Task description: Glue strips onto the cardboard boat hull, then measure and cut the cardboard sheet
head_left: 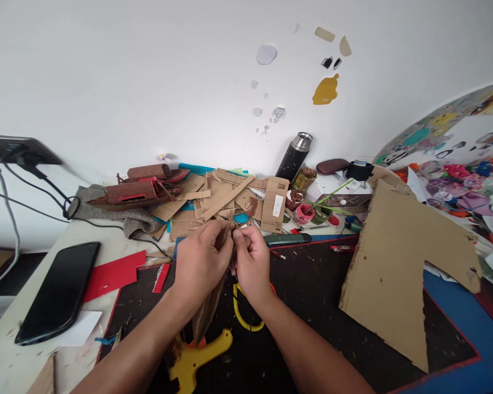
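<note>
Both hands meet over the middle of the desk, pinching a narrow cardboard piece (209, 306) that slants down toward me. My left hand (203, 254) is closed around its upper part. Close beside it, my right hand (252, 257) is closed with thumb and fingers at the piece's top end, where the fingers hide the exact grip. Below the hands lies a yellow glue gun (197, 358), partly covered by my left forearm. A yellow scissors handle (239, 312) shows beside my right wrist.
Cardboard scraps (217, 197) pile up behind the hands, near two brown model boats (135, 191). A large cardboard sheet (394, 268) lies right. A phone (59, 293) is at left. Paint jars (304, 212) and a black flask (293, 158) stand at the back.
</note>
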A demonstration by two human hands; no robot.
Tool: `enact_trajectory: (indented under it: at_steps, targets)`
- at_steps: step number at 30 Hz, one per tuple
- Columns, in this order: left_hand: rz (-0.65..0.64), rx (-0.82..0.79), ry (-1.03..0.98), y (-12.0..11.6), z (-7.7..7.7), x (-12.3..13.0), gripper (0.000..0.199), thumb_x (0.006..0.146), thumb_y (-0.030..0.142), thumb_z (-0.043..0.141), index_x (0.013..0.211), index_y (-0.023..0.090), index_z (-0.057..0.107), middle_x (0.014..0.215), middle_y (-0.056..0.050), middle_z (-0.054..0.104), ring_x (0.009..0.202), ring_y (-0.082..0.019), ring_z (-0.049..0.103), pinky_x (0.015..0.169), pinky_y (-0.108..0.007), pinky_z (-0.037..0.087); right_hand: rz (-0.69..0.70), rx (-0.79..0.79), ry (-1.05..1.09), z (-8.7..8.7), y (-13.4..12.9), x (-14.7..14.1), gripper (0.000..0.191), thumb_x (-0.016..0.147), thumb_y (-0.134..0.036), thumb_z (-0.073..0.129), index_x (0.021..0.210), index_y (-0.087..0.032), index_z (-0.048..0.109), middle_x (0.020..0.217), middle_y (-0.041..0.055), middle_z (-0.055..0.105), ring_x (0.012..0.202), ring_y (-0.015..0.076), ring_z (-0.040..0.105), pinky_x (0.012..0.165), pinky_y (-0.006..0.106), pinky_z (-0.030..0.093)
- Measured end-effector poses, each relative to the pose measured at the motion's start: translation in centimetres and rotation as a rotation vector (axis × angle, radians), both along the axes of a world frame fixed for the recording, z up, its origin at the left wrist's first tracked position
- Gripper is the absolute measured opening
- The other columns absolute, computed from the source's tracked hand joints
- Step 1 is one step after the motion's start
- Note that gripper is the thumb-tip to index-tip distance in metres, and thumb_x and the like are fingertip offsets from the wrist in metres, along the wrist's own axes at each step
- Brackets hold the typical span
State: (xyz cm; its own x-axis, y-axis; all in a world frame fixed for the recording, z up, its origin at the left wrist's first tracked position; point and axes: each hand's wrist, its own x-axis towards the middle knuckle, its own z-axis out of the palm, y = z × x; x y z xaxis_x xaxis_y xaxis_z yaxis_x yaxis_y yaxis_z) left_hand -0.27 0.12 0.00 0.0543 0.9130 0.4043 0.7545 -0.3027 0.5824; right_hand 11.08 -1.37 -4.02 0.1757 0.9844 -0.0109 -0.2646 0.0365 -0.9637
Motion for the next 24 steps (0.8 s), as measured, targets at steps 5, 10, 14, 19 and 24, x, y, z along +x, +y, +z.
enact_trajectory:
  at_steps: [5, 10, 14, 19, 24]
  targets:
    - [-0.01, 0.003, -0.004, 0.01, -0.11, 0.03, 0.013, 0.095, 0.022, 0.061, 0.098, 0.021, 0.073, 0.085, -0.002, 0.078, 0.075, -0.021, 0.073, 0.068, -0.029, 0.046, -0.001, 0.0, -0.015, 0.05, -0.02, -0.01, 0.038, 0.099, -0.06, 0.068, 0.089, -0.025, 0.056, 0.055, -0.0124, 0.048, 0.035, 0.0081, 0.04, 0.031, 0.018, 0.033]
    - [-0.004, 0.008, 0.002, 0.05, -0.2, 0.02, 0.013, 0.094, 0.023, 0.061, 0.099, 0.022, 0.073, 0.09, -0.004, 0.08, 0.079, -0.022, 0.075, 0.069, -0.03, 0.047, -0.001, -0.001, -0.006, -0.07, 0.01, 0.0, 0.037, 0.1, -0.059, 0.069, 0.09, -0.026, 0.056, 0.055, -0.0123, 0.048, 0.035, 0.0084, 0.04, 0.031, 0.018, 0.034]
    - [-0.006, -0.006, 0.006, 0.08, -0.06, -0.01, 0.014, 0.095, 0.024, 0.06, 0.098, 0.022, 0.074, 0.089, -0.004, 0.08, 0.081, -0.023, 0.075, 0.07, -0.03, 0.048, -0.004, 0.001, -0.012, 0.06, 0.03, 0.0, 0.037, 0.1, -0.058, 0.069, 0.089, -0.025, 0.056, 0.055, -0.0122, 0.047, 0.035, 0.0083, 0.039, 0.031, 0.018, 0.033]
    - [0.009, -0.034, 0.018, 0.03, 0.07, 0.0, 0.018, 0.096, 0.028, 0.058, 0.1, 0.022, 0.075, 0.09, -0.004, 0.081, 0.079, -0.022, 0.075, 0.069, -0.03, 0.047, 0.0, 0.004, -0.017, 0.43, 0.0, -0.04, 0.04, 0.099, -0.061, 0.068, 0.087, -0.025, 0.055, 0.056, -0.012, 0.047, 0.035, 0.0084, 0.039, 0.031, 0.019, 0.032]
    - [0.016, -0.029, 0.022, 0.02, 0.08, 0.01, 0.019, 0.096, 0.029, 0.057, 0.099, 0.023, 0.074, 0.09, -0.005, 0.081, 0.08, -0.023, 0.075, 0.069, -0.031, 0.048, -0.01, 0.002, -0.018, 0.39, -0.01, -0.09, 0.04, 0.099, -0.061, 0.069, 0.088, -0.026, 0.055, 0.056, -0.012, 0.047, 0.036, 0.0086, 0.038, 0.032, 0.019, 0.032]
